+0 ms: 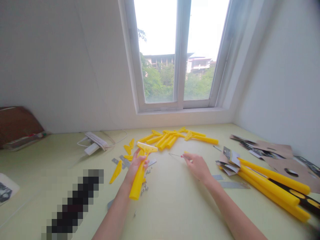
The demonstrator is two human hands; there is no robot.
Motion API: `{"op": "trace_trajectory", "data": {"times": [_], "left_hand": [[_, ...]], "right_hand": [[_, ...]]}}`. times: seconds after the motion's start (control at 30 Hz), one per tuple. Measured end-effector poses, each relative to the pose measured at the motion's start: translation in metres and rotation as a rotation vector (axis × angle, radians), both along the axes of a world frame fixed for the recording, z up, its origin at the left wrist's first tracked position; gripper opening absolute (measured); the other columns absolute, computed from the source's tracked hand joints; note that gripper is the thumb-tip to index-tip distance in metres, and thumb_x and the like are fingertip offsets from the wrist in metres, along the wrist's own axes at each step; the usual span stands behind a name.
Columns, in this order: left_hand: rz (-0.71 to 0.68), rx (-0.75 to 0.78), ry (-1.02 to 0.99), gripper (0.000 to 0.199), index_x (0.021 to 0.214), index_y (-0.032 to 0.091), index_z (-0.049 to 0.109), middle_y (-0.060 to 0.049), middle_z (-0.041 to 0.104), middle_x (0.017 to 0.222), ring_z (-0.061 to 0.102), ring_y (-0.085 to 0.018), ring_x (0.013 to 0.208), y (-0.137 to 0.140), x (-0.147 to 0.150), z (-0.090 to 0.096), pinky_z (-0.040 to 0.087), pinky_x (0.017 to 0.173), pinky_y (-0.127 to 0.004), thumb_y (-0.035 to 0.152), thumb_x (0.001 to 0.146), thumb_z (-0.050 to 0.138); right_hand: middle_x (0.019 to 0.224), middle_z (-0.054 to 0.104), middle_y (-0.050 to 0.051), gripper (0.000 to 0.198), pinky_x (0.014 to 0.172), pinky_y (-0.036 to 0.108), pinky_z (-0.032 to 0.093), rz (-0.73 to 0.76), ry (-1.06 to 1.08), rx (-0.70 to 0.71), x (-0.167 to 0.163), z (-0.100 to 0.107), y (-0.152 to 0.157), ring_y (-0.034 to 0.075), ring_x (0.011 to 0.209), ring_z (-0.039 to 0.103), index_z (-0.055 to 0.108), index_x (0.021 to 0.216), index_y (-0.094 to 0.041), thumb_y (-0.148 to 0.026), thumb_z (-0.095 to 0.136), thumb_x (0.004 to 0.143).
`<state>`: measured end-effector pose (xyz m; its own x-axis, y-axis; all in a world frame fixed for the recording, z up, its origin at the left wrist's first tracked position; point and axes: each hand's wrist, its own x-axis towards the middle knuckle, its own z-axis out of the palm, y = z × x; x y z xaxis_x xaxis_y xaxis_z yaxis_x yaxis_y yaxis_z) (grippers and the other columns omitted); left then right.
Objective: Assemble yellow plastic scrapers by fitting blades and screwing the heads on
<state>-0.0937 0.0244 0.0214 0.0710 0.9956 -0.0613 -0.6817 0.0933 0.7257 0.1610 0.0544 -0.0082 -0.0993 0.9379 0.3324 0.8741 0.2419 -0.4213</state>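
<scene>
A pale green table [167, 206] meets white walls [57, 66] below a window [181, 66]. Over it, the left hand [135, 165] has fingers wrapped round a yellow scraper [139, 176]; the right hand's [197, 164] fingers pinch a thin-shafted tool [182, 156].

No text readable to you. Card [232, 157] by yellow handles [272, 185], your right: print too small, blurred. Dark-printed cardboard [273, 150] beyond: likewise illegible.

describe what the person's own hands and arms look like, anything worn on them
Both the left hand and the right hand are bare, with no gloves. No sleeve, watch or bracelet shows on the left forearm or right forearm. Small details, such as thin rings, are too blurred to tell.
</scene>
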Motion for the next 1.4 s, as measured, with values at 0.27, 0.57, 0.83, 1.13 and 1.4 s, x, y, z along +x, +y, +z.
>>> {"op": "trace_trajectory", "data": {"times": [0.27,0.57,0.83,1.13,1.4], "left_hand": [[-0.073,-0.075,-0.011,0.040,0.102,0.020,0.045,-0.001,0.055,0.085,0.046,-0.001,0.046,0.003,0.003,-0.008,0.038,0.037,-0.010,0.005,0.066,0.055],[-0.079,-0.016,-0.074,0.042,0.106,0.022,0.044,-0.001,0.056,0.083,0.046,-0.001,0.047,0.000,-0.002,0.000,0.038,0.039,-0.009,0.005,0.069,0.052],[-0.113,-0.010,-0.047,0.044,0.108,0.021,0.044,0.002,0.056,0.074,0.047,-0.002,0.046,0.000,-0.001,0.002,0.039,0.040,-0.010,0.006,0.068,0.054],[-0.145,-0.068,-0.026,0.041,0.103,0.022,0.044,0.002,0.055,0.079,0.046,-0.001,0.045,-0.002,0.004,0.000,0.037,0.039,-0.010,0.007,0.067,0.056],[-0.164,-0.103,0.135,0.040,0.098,0.022,0.042,0.001,0.054,0.079,0.045,-0.001,0.044,-0.014,0.028,0.004,0.033,0.038,-0.011,0.007,0.063,0.055]], "right_hand": [[0.088,0.064,0.014,0.023,0.076,0.036,0.035,-0.064,-0.175,0.030,-0.030,0.005,-0.016,0.026,0.089,0.053,0.063,0.090,-0.015,-0.013,0.044,0.076],[0.090,0.061,0.006,0.019,0.077,0.029,0.034,0.362,-0.222,0.026,-0.115,0.000,-0.027,0.020,0.086,0.051,0.060,0.090,-0.020,-0.017,0.047,0.077],[0.073,0.062,0.004,0.019,0.070,0.024,0.035,0.385,-0.076,-0.002,-0.134,-0.013,-0.010,0.015,0.075,0.053,0.064,0.073,-0.018,-0.011,0.046,0.074],[0.071,0.063,0.001,0.011,0.062,0.021,0.039,0.375,0.136,-0.004,-0.106,-0.006,-0.014,0.012,0.067,0.054,0.059,0.069,-0.017,-0.014,0.050,0.074],[0.070,0.062,0.002,0.015,0.058,0.025,0.042,0.213,0.536,0.210,-0.047,0.028,-0.026,0.015,0.062,0.053,0.059,0.075,-0.018,-0.031,0.051,0.078]]}}
